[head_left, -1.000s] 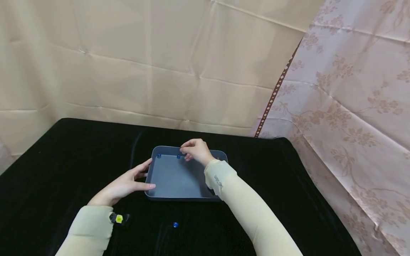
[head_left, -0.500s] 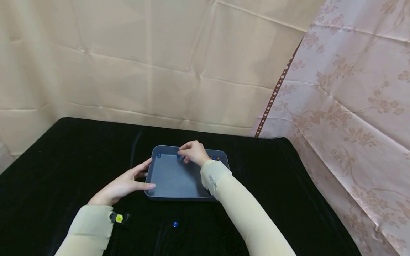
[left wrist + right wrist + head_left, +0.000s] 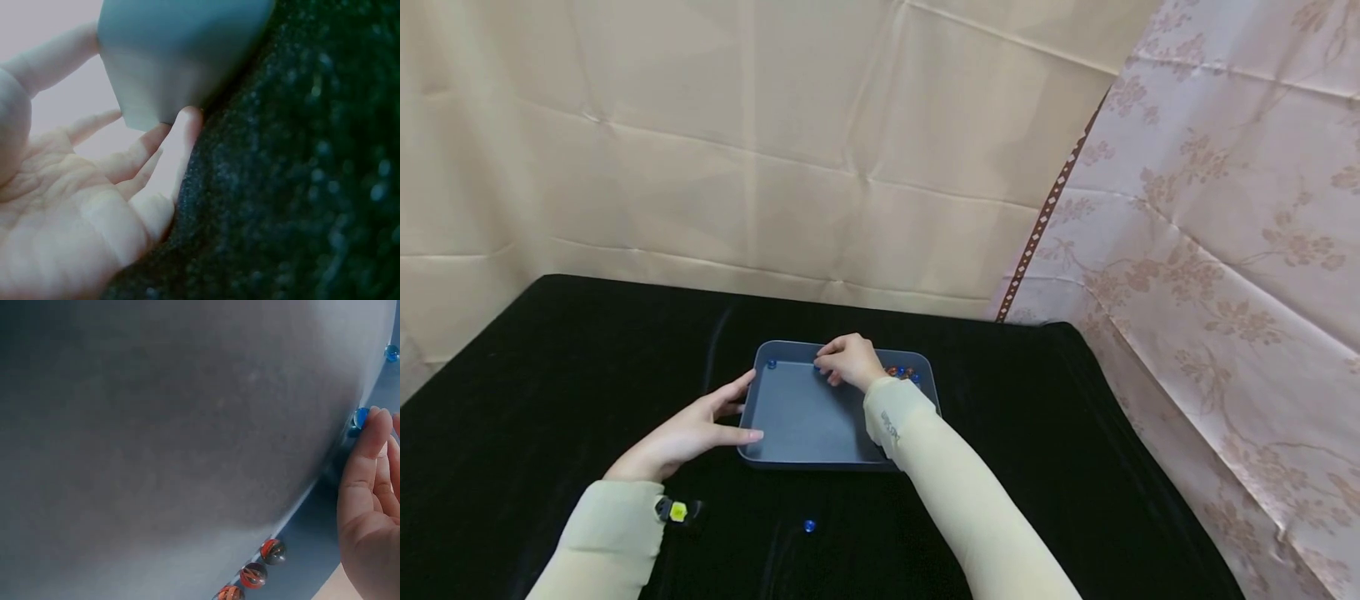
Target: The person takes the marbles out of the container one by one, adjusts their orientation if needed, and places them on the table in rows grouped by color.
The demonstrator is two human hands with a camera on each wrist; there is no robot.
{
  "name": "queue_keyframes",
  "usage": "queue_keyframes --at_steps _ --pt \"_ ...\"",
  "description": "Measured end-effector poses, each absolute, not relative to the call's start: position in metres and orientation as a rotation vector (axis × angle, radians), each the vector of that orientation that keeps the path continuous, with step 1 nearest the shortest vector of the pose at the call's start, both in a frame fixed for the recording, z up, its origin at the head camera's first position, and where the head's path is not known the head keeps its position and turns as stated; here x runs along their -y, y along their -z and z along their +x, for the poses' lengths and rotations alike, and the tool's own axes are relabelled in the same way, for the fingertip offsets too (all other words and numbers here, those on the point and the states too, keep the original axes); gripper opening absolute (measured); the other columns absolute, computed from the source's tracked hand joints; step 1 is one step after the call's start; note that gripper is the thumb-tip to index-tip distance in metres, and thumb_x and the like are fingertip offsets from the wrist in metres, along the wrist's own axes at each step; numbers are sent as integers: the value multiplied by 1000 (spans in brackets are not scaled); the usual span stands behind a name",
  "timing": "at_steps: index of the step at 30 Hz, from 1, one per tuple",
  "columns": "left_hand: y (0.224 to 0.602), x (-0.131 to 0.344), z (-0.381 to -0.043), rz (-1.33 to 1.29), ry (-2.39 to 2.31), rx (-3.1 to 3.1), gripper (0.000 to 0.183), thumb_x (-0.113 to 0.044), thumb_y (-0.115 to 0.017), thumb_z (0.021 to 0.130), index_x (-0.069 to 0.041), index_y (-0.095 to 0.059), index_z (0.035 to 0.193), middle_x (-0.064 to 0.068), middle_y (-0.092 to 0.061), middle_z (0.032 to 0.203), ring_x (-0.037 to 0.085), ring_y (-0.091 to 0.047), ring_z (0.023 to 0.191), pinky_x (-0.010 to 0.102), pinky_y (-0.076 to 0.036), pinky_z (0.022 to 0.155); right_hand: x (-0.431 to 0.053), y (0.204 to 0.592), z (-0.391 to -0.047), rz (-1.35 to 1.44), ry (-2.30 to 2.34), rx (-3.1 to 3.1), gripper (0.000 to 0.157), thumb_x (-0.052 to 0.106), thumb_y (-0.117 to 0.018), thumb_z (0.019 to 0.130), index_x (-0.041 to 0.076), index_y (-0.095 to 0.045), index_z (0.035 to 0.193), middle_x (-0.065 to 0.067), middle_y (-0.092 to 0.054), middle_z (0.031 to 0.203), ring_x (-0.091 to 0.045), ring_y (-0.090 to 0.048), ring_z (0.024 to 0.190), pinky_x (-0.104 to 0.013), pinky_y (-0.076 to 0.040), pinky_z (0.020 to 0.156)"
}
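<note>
A grey-blue rectangular tray (image 3: 797, 421) lies on the black cloth. My left hand (image 3: 688, 433) holds its left side, thumb over the rim and fingers along the outer wall; the left wrist view shows fingertips against the tray corner (image 3: 169, 81). My right hand (image 3: 852, 362) is inside the tray at the far wall. Its thumb and finger pinch a blue glass marble (image 3: 360, 417), partly hidden by the fingertips. Another blue marble (image 3: 771, 364) sits in the far left corner. Right of the hand, several orange and blue marbles (image 3: 902, 372) line the far wall, partly behind the wrist.
A single blue marble (image 3: 809, 526) lies on the black cloth (image 3: 587, 358) in front of the tray. Beyond the table hangs a beige curtain (image 3: 700, 150), with a floral curtain (image 3: 1210, 250) on the right.
My right hand has moved slightly left and down to the blue marble at the far wall, uncovering more marbles on the right. The left hand stays on the tray.
</note>
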State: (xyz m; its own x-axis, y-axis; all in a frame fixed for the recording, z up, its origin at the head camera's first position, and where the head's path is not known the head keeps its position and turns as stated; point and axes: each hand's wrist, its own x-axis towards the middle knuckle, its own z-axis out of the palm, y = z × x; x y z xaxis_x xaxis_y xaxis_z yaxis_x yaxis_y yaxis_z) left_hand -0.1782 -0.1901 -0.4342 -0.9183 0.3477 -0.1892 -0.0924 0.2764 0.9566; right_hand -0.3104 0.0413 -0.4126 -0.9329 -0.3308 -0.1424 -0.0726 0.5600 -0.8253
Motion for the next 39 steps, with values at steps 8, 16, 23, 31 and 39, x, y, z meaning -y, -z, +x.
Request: queue_keyframes --at_steps 8,16,23,31,39 --pt "433 190 -176 216 -1681 -2179 90 -23 -66 93 -15 -7 161 26 -9 163 51 -22 143 68 -31 110 -40 419 -309 -330 1294 -2523 16 9 -72 89 1 -75 101 -13 -75 85 -10 -60 54 -23 -57 56" --pt "432 191 -178 194 -1671 -2197 89 -25 -66 93 -16 -8 161 24 -9 164 51 -22 143 68 -30 111 -39 422 -312 -305 1268 -2536 15 11 -73 88 3 -76 100 -10 -75 83 -10 -61 54 -21 -55 54" --pt "433 190 -178 191 -1669 -2195 89 -26 -66 93 -17 -8 161 24 -10 164 50 -22 143 68 -31 110 -39 423 -312 -295 1241 -2546 14 11 -73 88 4 -76 99 -9 -75 82 -9 -60 55 -21 -55 55" --pt "434 188 -178 205 -1661 -2202 89 -26 -66 94 -16 -7 161 25 -10 164 51 -24 142 69 -32 109 -41 424 -313 -290 1209 -2557 11 9 -72 88 4 -76 97 -8 -75 83 -9 -60 56 -21 -55 56" --pt "434 188 -178 180 -1660 -2208 89 -28 -67 93 -18 -10 161 23 -12 164 49 -24 143 68 -31 110 -40 425 -312 -312 1161 -2567 10 10 -73 88 5 -77 96 -6 -74 81 -8 -59 58 -20 -51 56"
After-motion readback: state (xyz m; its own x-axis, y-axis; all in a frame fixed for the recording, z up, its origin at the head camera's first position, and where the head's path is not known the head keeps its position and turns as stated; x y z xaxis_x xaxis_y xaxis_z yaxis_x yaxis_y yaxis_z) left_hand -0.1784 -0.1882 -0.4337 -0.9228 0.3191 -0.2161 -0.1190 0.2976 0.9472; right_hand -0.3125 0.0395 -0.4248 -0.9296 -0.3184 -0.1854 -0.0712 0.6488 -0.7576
